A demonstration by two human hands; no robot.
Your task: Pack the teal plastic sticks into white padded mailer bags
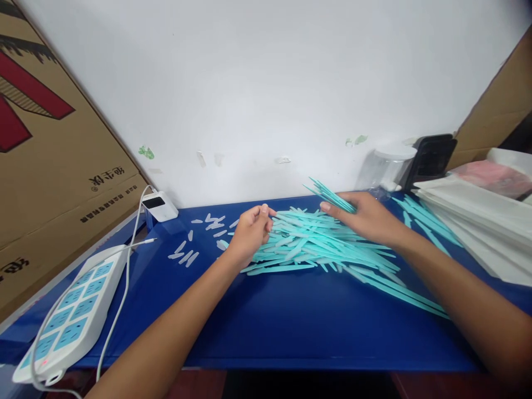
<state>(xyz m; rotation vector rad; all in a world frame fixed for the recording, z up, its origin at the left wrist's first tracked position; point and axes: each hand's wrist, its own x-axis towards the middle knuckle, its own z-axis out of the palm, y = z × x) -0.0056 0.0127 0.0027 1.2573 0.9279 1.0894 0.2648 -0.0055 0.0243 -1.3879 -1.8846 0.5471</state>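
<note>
A heaped pile of slim teal sticks (307,238), many with whitish translucent sleeves on one end, lies in the middle of the blue table. My right hand (366,216) is above the pile's right side, closed around a bundle of thin teal sticks (330,194) whose narrow tips point up and to the left. At the pile's left edge, my left hand (251,233) has thumb and fingers pinched together; what lies between them is too small to make out. Several loose translucent sleeves (189,257) are scattered on the table left of my left hand.
A white power strip (83,310) with cables lies at the left, near a small white device (160,206) and a cardboard box (62,166). At right are more teal sticks (428,221), a clear jar (388,169), a black stand (432,158) and stacked white sheets (477,221).
</note>
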